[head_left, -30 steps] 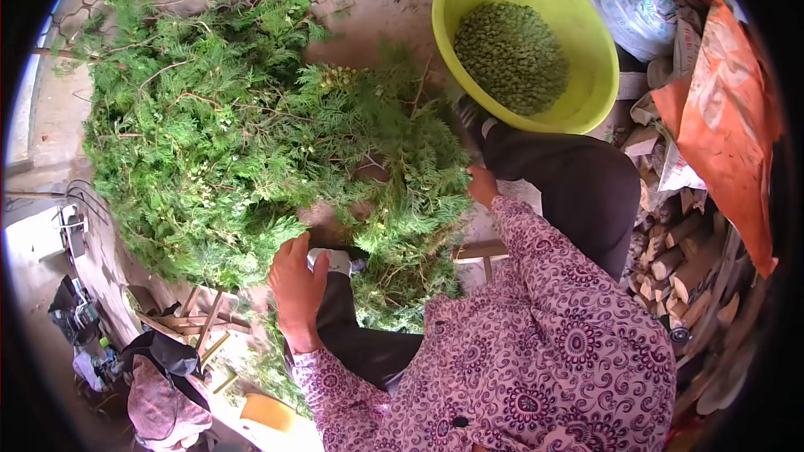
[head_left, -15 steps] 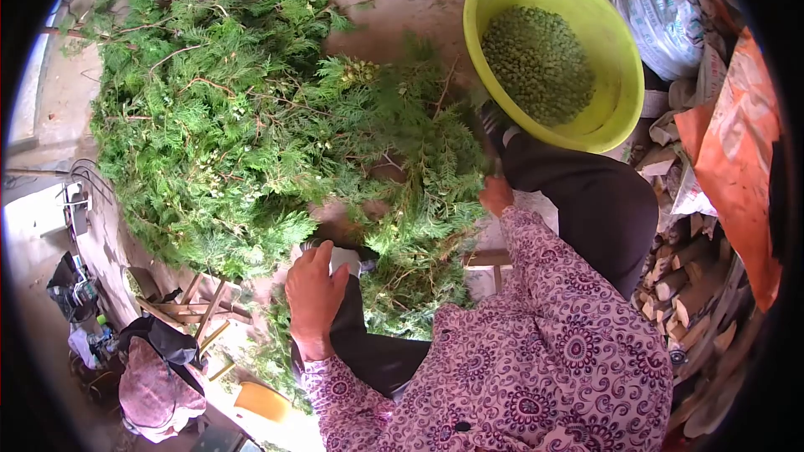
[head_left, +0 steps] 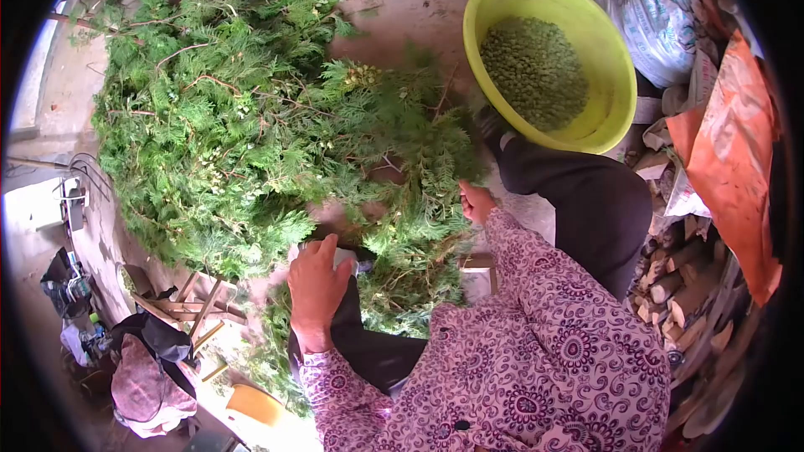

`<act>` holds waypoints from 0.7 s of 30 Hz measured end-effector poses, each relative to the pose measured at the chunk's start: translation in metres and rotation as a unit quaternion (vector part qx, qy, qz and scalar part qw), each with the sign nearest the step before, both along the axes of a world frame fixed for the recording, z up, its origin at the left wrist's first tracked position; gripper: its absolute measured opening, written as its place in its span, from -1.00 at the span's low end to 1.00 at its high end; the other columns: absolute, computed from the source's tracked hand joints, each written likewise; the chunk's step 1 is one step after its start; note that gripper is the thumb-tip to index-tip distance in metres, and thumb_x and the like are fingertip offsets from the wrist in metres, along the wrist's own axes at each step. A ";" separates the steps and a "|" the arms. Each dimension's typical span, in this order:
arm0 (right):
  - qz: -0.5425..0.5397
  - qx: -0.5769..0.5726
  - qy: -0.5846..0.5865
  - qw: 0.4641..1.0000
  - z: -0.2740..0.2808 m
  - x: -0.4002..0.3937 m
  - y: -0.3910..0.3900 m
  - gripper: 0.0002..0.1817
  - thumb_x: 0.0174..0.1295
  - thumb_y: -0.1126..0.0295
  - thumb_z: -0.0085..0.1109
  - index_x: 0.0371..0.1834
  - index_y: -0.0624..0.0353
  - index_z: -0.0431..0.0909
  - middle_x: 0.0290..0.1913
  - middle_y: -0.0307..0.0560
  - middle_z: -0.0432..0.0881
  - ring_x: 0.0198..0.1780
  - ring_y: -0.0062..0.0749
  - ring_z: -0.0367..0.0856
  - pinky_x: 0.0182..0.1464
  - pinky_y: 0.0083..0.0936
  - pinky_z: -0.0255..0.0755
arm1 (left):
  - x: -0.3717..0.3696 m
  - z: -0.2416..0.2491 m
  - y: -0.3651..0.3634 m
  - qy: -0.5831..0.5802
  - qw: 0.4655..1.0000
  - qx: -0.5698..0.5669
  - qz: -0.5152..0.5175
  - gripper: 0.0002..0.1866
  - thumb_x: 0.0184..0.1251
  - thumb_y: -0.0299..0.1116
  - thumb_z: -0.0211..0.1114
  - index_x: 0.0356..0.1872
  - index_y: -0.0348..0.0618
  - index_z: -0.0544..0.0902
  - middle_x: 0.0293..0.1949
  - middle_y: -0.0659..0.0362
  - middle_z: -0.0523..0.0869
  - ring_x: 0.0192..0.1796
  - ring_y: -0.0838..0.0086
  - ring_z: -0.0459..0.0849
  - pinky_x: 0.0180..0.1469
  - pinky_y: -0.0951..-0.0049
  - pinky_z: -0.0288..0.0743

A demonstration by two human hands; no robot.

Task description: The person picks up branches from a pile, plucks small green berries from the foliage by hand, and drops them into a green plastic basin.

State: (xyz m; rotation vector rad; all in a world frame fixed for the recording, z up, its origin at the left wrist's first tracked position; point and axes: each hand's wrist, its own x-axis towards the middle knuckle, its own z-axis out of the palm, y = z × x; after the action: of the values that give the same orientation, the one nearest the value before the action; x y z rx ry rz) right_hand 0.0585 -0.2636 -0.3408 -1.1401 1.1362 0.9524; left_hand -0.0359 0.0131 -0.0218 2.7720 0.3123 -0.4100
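A big heap of green conifer branches covers the ground in front of me. My left hand rests with fingers apart at the heap's near edge, beside a small white object partly hidden under the foliage. My right hand is closed on a leafy branch at the heap's right side. A yellow-green basin holding small green cones stands at the upper right, beyond my dark trouser leg.
Split firewood is stacked at the right, under an orange sheet and a printed sack. Wooden sticks and bundled cloth lie at the lower left.
My right hand has shifted slightly left into the branches. My left hand has stayed by the white object. The view has drifted a little.
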 end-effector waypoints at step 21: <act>0.181 0.304 -0.214 0.911 0.225 0.023 0.042 -0.91 0.14 0.46 0.07 -0.49 0.15 0.41 -0.68 -0.35 0.27 -0.71 -0.70 0.18 -0.72 -0.71 0.02 | 0.016 0.001 -0.022 -0.066 0.938 -0.339 0.025 -0.55 0.04 -0.23 0.27 -0.06 -0.29 0.50 -0.27 -0.05 0.61 -0.29 0.25 0.61 -0.22 0.38 0.46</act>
State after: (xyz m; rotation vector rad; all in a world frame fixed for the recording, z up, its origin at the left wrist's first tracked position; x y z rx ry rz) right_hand 0.0810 -0.2213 -0.1157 -0.9779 0.2328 1.1587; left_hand -0.0202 -0.0094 -0.0208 2.0958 0.1634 -0.2530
